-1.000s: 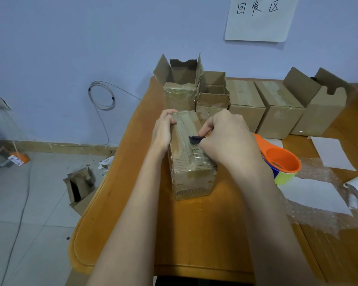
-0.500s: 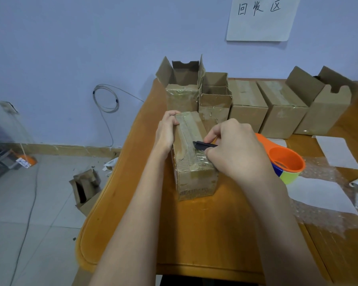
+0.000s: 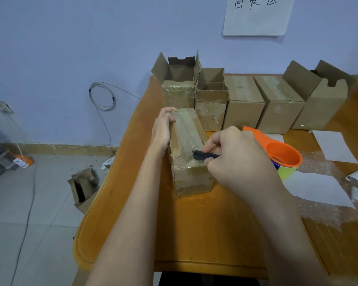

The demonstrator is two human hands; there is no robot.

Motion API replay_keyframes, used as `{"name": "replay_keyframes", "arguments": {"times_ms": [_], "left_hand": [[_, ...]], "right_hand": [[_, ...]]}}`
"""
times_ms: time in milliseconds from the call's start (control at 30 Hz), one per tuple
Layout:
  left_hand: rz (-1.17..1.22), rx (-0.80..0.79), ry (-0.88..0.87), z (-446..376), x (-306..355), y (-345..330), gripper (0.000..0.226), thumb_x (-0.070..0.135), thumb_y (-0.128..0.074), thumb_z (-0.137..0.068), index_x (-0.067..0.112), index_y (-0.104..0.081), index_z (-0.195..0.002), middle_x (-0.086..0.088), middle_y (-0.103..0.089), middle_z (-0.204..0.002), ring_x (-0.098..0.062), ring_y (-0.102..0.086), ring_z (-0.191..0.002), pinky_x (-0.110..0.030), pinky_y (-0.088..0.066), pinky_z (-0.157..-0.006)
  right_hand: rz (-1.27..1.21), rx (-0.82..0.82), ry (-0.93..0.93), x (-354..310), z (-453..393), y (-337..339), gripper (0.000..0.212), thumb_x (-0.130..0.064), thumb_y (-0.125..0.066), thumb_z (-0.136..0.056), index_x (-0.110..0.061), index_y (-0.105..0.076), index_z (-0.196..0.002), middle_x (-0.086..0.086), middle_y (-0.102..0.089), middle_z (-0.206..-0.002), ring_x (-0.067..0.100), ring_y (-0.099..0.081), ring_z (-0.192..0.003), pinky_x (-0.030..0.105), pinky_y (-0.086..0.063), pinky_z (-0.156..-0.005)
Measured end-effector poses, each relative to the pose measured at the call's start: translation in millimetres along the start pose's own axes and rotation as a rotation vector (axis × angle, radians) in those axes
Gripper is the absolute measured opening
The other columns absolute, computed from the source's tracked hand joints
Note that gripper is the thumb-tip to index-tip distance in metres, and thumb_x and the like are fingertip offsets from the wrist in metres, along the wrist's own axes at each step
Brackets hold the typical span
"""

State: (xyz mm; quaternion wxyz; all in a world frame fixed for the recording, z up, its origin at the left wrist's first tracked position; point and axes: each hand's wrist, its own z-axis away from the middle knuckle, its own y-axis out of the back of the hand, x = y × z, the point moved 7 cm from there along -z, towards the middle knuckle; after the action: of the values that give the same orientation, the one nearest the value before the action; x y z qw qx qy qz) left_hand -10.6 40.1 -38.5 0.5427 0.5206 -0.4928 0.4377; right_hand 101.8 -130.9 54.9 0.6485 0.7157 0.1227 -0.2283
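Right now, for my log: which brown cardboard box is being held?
The taped brown cardboard box alone in front of the row; left hand grips it, right hand holds a black cutter on it.

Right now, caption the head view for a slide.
Left hand steadies a taped cardboard box while right hand presses a black cutter to its top.
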Motion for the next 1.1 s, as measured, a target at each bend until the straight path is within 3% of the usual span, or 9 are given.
{"name": "replay_keyframes", "arguments": {"times_ms": [167, 300, 533, 767, 933, 1000, 1100], "left_hand": [[-0.009, 0.008, 0.005, 0.7, 2.1, -0.1, 0.034, 0.036, -0.038, -0.069, 0.033, -0.059, -0.096, -0.007, -0.063, -0.113, -0.031, -0.057, -0.109, -0.054, -0.044, -0.098], [-0.022, 0.013, 0.016, 0.6, -0.7, 0.5, 0.03, 0.04, -0.039, -0.068, 0.04, -0.059, -0.09, -0.005, -0.063, -0.115, -0.03, -0.056, -0.11, -0.056, -0.043, -0.099], [0.022, -0.001, 0.015, 1.6, 1.2, -0.2, 0.025, 0.037, -0.041, -0.069, 0.042, -0.06, -0.084, -0.004, -0.063, -0.11, -0.034, -0.055, -0.11, -0.055, -0.043, -0.098], [0.052, -0.02, 0.006, -0.2, 1.0, -0.7, 0.025, 0.035, -0.042, -0.068, 0.037, -0.06, -0.086, -0.002, -0.062, -0.101, -0.029, -0.056, -0.099, -0.05, -0.045, -0.092], [0.024, -0.005, 0.007, 1.8, 1.2, 0.1, 0.027, 0.037, -0.042, -0.068, 0.039, -0.061, -0.087, -0.006, -0.063, -0.108, -0.033, -0.056, -0.106, -0.053, -0.043, -0.097], [0.031, 0.0, 0.016, 3.0, 1.1, -0.2, 0.028, 0.037, -0.042, -0.067, 0.04, -0.062, -0.087, -0.008, -0.063, -0.112, -0.034, -0.057, -0.107, -0.053, -0.044, -0.096], [0.026, 0.01, 0.027, 4.4, 2.2, 0.2, 0.029, 0.036, -0.042, -0.067, 0.039, -0.061, -0.088, -0.006, -0.063, -0.11, -0.027, -0.056, -0.099, -0.051, -0.045, -0.094]], "right_hand": [[-0.004, 0.012, 0.016, -0.1, 6.7, 1.0, 0.019, -0.017, -0.065, -0.088, -0.02, -0.068, -0.107, 0.0, -0.066, -0.089, 0.017, -0.062, -0.083, 0.032, -0.056, -0.07], [0.004, -0.021, 0.001, 2.1, 8.4, 1.8, 0.02, -0.017, -0.066, -0.088, -0.02, -0.067, -0.108, 0.0, -0.067, -0.094, 0.017, -0.062, -0.087, 0.03, -0.055, -0.073], [0.004, -0.042, 0.009, 5.6, 17.4, 2.4, 0.024, -0.022, -0.064, -0.09, -0.025, -0.063, -0.114, -0.004, -0.061, -0.102, 0.01, -0.053, -0.086, 0.019, -0.043, -0.061], [0.008, -0.05, -0.008, 6.7, 20.1, 3.0, 0.023, -0.02, -0.063, -0.09, -0.025, -0.062, -0.112, -0.004, -0.065, -0.098, 0.015, -0.061, -0.091, 0.026, -0.052, -0.072], [0.011, -0.068, -0.021, 8.3, 25.9, 1.4, 0.021, -0.019, -0.064, -0.089, -0.024, -0.063, -0.109, -0.003, -0.066, -0.097, 0.016, -0.061, -0.093, 0.032, -0.055, -0.079], [0.023, -0.122, -0.032, 9.7, 22.4, 3.3, 0.021, -0.017, -0.062, -0.09, -0.023, -0.063, -0.111, -0.001, -0.066, -0.102, 0.019, -0.061, -0.097, 0.033, -0.054, -0.084], [0.051, -0.268, -0.021, 10.8, 17.6, 1.9, 0.027, -0.014, -0.049, -0.098, -0.02, -0.059, -0.122, 0.001, -0.062, -0.121, 0.019, -0.058, -0.112, 0.023, -0.044, -0.084]]}}
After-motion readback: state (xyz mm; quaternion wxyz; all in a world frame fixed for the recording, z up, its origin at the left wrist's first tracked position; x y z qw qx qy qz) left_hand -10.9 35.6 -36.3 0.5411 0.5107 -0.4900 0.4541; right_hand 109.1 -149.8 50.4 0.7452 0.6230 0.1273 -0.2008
